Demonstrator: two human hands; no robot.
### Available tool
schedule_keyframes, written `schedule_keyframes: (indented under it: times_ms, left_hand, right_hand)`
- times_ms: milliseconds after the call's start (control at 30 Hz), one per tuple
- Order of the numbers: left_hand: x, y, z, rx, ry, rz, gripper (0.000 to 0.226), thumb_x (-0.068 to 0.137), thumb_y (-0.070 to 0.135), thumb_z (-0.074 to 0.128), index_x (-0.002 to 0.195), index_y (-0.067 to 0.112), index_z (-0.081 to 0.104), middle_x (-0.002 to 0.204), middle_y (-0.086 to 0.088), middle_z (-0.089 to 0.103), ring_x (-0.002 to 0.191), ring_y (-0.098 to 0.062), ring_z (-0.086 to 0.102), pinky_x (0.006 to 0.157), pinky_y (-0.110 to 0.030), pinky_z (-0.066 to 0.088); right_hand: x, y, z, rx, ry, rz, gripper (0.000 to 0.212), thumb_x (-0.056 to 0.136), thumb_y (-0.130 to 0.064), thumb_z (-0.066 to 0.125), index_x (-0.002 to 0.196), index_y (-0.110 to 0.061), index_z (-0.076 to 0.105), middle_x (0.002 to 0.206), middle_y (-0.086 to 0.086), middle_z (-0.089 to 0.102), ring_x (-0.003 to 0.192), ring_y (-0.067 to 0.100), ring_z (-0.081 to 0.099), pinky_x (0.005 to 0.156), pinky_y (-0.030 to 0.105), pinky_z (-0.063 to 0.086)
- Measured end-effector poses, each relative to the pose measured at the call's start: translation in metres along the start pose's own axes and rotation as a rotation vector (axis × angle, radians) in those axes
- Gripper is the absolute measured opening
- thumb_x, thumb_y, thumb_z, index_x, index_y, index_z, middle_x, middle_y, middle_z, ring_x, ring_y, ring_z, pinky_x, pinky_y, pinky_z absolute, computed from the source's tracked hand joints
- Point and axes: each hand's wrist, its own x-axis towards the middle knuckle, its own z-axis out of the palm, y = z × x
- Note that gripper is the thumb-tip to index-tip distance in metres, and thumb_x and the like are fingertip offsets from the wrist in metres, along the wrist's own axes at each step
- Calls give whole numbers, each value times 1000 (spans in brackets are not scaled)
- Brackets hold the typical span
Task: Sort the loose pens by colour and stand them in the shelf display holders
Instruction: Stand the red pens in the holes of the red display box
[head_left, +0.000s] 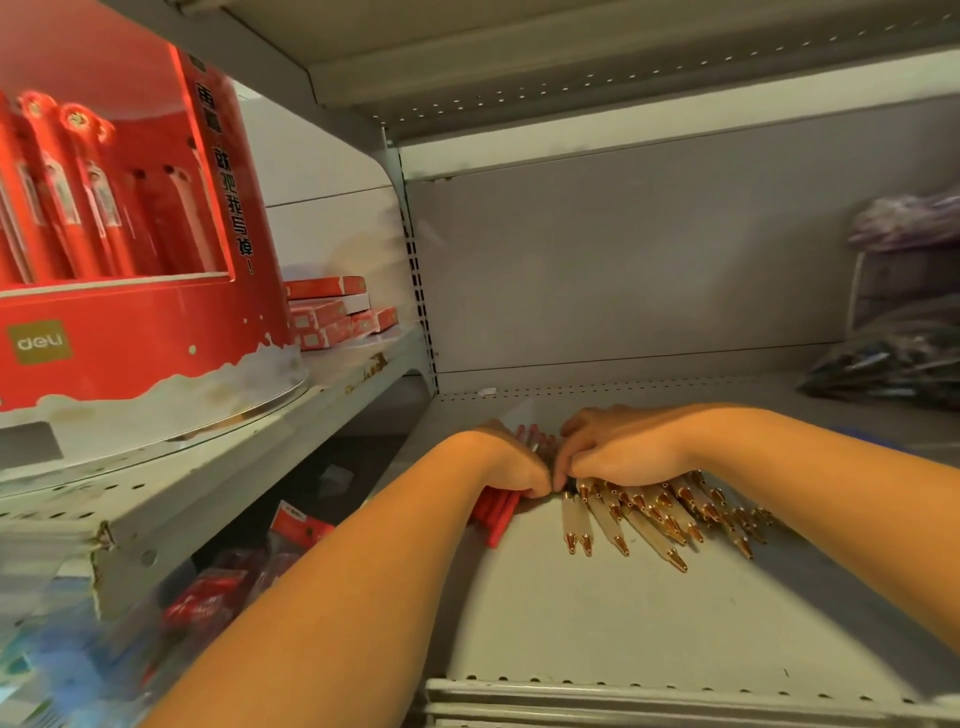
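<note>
Grey shelf (649, 613) out front, with the big red holder (130, 322) up on the side shelf (332, 374) at left, well apart from the action. The 2 hands meet over the loose pens mid-shelf: the left hand (504, 462) curls round a bundle of red pens (496, 514). The right hand (623, 447) lies with bent fingers over the top ends of the gold-tipped cream pens (644, 525), which fan out flat; gripping or just pressing, I cannot tell.
</note>
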Motion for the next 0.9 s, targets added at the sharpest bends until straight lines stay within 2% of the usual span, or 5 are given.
schedule_keyframes:
  times_ms: [100, 300, 600, 767, 900]
  left_hand:
    - [5, -1, -2, 127, 128, 22, 12, 77, 17, 61, 83, 7, 59, 78, -9, 65, 58, -19, 59, 56, -23, 51]
    - [16, -5, -2, 144, 221, 42, 44, 80, 17, 65, 122, 12, 49, 94, -6, 60, 81, -18, 62, 65, -28, 52]
    - [8, -35, -12, -247, 176, 43, 18, 77, 6, 53, 92, 0, 62, 67, -15, 67, 50, -25, 58, 53, -28, 50]
    - [-10, -25, -21, -670, 185, 184, 8, 81, 7, 53, 79, 2, 59, 59, -15, 58, 41, -21, 47, 44, -25, 39]
    - [-34, 12, -17, -898, 102, 460, 23, 79, 10, 56, 57, 12, 65, 65, -15, 53, 50, -23, 45, 56, -31, 43]
  right_hand:
    - [-3, 0, 3, 29, 3, -2, 29, 103, -37, 39, 113, -42, 65, 143, -7, 47, 125, 17, 45, 95, 28, 30]
    - [-6, -3, 6, 33, 45, 1, 33, 101, -39, 39, 122, -40, 65, 145, -8, 47, 128, 18, 45, 92, 28, 30]
    - [-6, -9, 9, -13, 182, 8, 35, 98, -53, 42, 109, -32, 69, 119, -4, 63, 109, 21, 56, 91, 38, 45]
    - [-15, -20, -11, 441, 528, 102, 18, 96, -28, 57, 98, -17, 71, 95, 3, 71, 91, 23, 68, 71, 36, 56]
    - [-34, -25, -21, 1287, 610, 152, 15, 98, -12, 57, 105, -2, 66, 98, 13, 73, 82, 22, 74, 70, 30, 61]
